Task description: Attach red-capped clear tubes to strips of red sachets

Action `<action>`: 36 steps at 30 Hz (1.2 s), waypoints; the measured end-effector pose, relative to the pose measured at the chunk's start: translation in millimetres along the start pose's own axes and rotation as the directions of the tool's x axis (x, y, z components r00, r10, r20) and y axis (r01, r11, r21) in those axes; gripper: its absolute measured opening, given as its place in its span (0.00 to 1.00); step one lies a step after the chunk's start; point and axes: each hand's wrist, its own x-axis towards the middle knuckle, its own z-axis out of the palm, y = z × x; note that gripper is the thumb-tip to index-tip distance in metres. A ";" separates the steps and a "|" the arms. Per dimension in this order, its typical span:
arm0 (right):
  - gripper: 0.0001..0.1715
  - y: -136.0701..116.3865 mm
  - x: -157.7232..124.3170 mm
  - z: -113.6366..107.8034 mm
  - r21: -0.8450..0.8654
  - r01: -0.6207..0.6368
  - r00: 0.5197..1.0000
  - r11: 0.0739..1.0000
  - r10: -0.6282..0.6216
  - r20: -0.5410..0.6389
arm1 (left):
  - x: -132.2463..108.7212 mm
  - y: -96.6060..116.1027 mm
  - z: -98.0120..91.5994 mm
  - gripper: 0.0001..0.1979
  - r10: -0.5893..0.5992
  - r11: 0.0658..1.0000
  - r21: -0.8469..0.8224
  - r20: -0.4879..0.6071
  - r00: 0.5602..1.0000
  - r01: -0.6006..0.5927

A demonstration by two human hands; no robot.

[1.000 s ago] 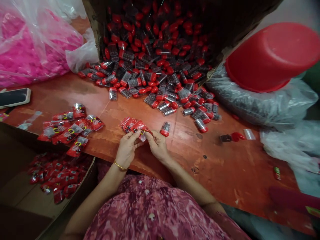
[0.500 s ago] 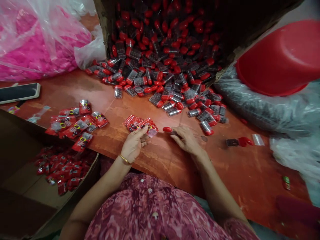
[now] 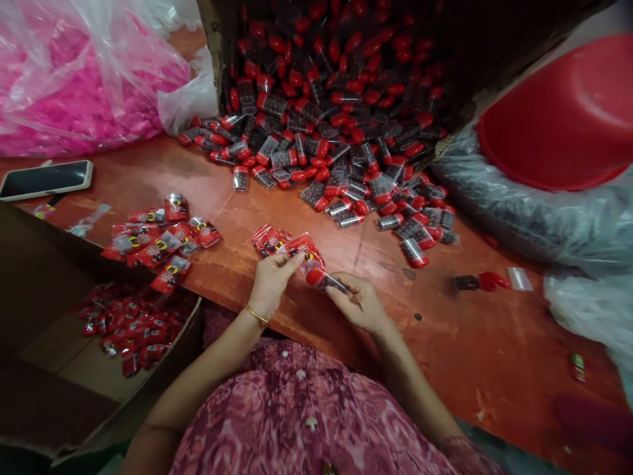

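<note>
My left hand (image 3: 270, 285) is closed on a small fan of flat red packets (image 3: 281, 243), pinched at the near edge of the wooden table (image 3: 445, 330). My right hand (image 3: 357, 303) grips a small clear vial with a red cap (image 3: 324, 278), its cap end pushed against the open mouth of the front packet. Both hands hover just above the table edge, touching through the vial and packet.
A heap of red-capped vials (image 3: 336, 132) spills from a dark box at the back. Filled red packets (image 3: 158, 237) lie at left, more in a cardboard box (image 3: 123, 330) below. A phone (image 3: 47, 178), pink bag (image 3: 84, 79), red tub (image 3: 564, 112) and grey plastic bags (image 3: 534, 218) surround.
My right hand let go of the packets, reached right to a vial on the table, picked it up and brought it back to the packets in my left hand.
</note>
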 end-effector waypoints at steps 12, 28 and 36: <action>0.15 -1.2 6.5 17.8 0.398 -0.157 0.979 0.904 0.195 -0.056 | 0.5 -1.7 12.1 0.22 -0.002 0.961 -0.276 0.074 0.997 0.023; 0.20 -1.9 16.3 47.0 0.466 -0.164 0.977 0.869 0.208 -0.043 | 2.4 -9.7 12.6 0.19 0.050 0.983 -0.179 0.092 0.994 -0.033; 0.22 -3.9 16.5 47.6 0.609 -0.190 0.957 0.770 0.283 -0.059 | 4.6 -2.8 10.9 0.21 -0.023 0.969 -0.244 0.094 0.995 0.046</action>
